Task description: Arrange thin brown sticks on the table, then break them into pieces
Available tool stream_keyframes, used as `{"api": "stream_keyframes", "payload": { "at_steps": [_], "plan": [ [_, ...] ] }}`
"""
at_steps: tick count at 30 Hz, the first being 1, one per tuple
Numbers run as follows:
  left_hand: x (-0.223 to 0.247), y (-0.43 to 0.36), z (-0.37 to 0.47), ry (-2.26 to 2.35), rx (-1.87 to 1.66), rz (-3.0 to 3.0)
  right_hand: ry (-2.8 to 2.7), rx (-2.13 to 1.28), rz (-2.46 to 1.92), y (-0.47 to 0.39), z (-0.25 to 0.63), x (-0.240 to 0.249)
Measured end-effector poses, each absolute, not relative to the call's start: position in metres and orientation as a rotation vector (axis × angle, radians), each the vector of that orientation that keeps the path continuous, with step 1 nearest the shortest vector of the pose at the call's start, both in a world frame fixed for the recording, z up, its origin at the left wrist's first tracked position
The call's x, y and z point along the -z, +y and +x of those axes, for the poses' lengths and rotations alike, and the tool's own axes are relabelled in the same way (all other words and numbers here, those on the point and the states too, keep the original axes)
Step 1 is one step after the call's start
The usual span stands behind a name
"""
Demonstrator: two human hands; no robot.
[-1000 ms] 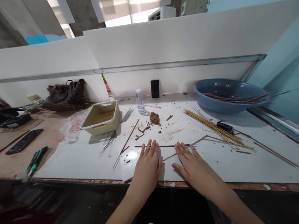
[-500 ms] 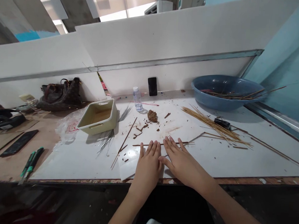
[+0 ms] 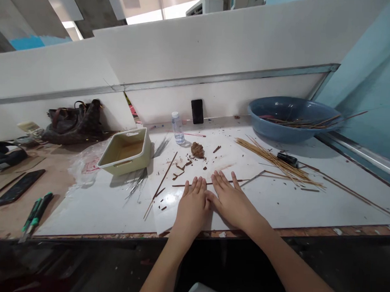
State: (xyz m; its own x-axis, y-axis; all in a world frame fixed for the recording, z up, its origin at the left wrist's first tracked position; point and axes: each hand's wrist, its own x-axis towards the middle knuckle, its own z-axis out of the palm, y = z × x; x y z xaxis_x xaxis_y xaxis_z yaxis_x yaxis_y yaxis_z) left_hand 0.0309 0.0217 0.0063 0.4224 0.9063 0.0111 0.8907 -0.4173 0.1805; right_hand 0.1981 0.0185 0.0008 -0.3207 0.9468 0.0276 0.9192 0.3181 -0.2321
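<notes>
Closer in than a second ago, my right fingers (image 3: 222, 180) now lie next to my left fingers (image 3: 198, 185), right thumb meeting my left hand. Both sets are open and flat, palms down, gripping nothing, over the thin brown stick (image 3: 179, 185), which lies crosswise on the white-covered counter (image 3: 106, 213), its ends showing either side. Beyond it sits a brown lump (image 3: 198, 150) among crumbs, with loose tan sticks (image 3: 272, 161) off to my right.

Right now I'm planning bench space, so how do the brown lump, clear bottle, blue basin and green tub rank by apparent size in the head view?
Largest to smallest:
Blue basin
Green tub
Clear bottle
Brown lump
</notes>
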Motion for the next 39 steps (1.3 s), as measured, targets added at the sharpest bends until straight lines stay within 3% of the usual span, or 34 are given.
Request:
{"api": "stream_keyframes", "payload": {
  "at_steps": [7,39],
  "plan": [
    [0.008,0.001,0.021,1.551,-0.225,2.583,-2.391,-0.155,-1.654,-0.009,0.196,0.013],
    [-0.003,0.016,0.025,1.669,-0.195,2.551,-2.328,-0.189,-1.733,0.015,0.197,0.017]
  ]
}}
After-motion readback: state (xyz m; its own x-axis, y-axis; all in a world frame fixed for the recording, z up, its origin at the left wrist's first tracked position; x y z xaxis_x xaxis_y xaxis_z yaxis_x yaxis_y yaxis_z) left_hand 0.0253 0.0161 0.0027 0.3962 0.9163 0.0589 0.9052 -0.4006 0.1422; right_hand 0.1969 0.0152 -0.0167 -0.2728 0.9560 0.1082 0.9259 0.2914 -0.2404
